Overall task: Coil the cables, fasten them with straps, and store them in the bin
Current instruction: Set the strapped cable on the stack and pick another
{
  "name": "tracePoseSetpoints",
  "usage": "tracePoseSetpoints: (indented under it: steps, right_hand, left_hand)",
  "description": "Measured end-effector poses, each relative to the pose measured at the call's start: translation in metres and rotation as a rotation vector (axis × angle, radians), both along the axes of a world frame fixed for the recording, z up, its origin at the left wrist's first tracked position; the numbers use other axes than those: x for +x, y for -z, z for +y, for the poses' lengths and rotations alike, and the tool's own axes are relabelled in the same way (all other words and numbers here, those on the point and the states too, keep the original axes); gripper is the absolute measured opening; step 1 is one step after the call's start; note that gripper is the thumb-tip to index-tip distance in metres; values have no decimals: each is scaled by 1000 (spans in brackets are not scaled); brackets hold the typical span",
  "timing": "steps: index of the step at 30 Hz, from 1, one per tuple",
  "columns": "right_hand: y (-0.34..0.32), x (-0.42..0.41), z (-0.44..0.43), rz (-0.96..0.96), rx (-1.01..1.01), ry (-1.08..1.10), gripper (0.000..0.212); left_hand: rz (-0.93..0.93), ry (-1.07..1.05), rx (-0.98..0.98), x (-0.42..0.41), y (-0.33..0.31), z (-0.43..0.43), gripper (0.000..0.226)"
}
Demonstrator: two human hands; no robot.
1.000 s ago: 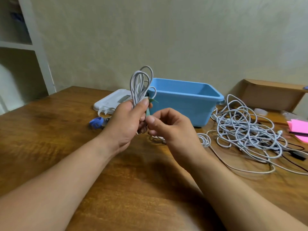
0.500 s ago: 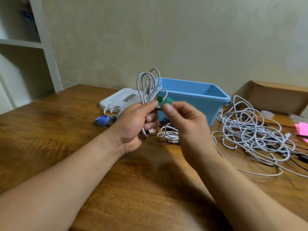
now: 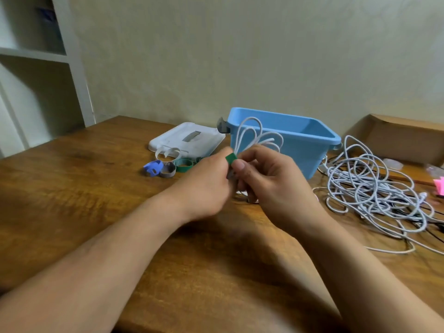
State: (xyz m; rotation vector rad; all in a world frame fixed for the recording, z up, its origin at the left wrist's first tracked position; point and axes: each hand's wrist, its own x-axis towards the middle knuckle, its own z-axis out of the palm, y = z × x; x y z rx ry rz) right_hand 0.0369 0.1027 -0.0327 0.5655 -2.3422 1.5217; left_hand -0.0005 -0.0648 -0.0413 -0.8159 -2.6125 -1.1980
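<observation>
Mid-frame, the right hand (image 3: 269, 179) has brought the green strap (image 3: 231, 158) in against the coiled cable (image 3: 257, 138) clenched by the left hand (image 3: 206, 186), apparently pinching it to begin fastening.

Plain pale wall (image 3: 240, 56) behind a wooden table (image 3: 72, 188); white shelving (image 3: 36, 54) stands at left

Wooden table (image 3: 72, 193), brown, grain visible. On it: blue bin (image 3: 298, 145) at 12 o'clock; white lid (image 3: 189, 140) flat at 11, just beside the bin. Loose strap rings in front of lid: white (image 3: 167, 152), blue (image 3: 152, 167), grey (image 3: 168, 170), green (image 3: 183, 165). Tangled white cables (image 3: 374, 195) at 2–3. Cardboard box (image 3: 403, 138) at 2, pink paper (image 3: 439, 186) at rt edge.
</observation>
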Motion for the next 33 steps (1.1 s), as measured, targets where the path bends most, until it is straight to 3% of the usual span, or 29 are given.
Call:
tracePoseSetpoints:
  steps: [8,14,19,23,26,33]
  right_hand:
    - [2,1,-5,-54,-42,134,13]
    - [-3,2,0,-72,-61,136,13]
    - [1,-2,0,8,-52,201,6]
    - [3,-4,-1,61,-96,226,8]
    - [5,-4,-5,133,-111,240,9]
    - [8,-1,-12,249,-139,238,9]
  left_hand:
    - [-240,198,44,7,-5,-4,48]
    - [-368,226,65,5,-7,-7,58]
    - [-376,248,226,1,-7,-2,50]
    - [-602,315,619,4,-4,7,39]
    - [-543,274,780,0,1,15,42]
    - [-388,267,914,2,-5,21,39]
